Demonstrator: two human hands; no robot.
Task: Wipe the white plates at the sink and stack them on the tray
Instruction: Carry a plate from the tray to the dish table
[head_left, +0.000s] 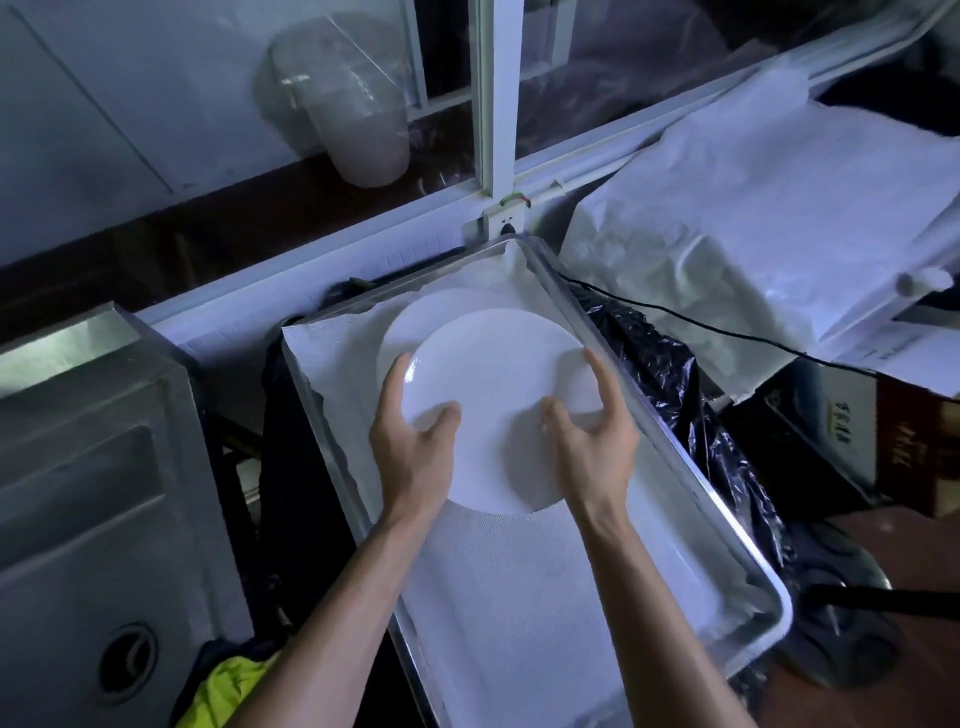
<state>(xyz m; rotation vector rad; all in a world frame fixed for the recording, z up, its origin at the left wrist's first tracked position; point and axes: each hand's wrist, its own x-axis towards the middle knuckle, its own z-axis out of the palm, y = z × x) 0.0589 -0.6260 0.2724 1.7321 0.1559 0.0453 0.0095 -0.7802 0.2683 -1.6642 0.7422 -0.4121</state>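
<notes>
I hold a white plate between both hands over the metal tray. My left hand grips its left rim, thumb on top near the front edge. My right hand grips the right rim, thumb on the plate's face and fingers curled round the edge. Under it, towards the tray's far end, lies another white plate, mostly covered by the held one. Below the held plate a white round shape shows on the tray's white cloth lining; I cannot tell whether it is a third plate.
A steel sink with its drain stands to the left. Black plastic bags lie right of the tray, with a black cable across them. A white sheet covers things at the back right. A yellow-green cloth sits bottom left.
</notes>
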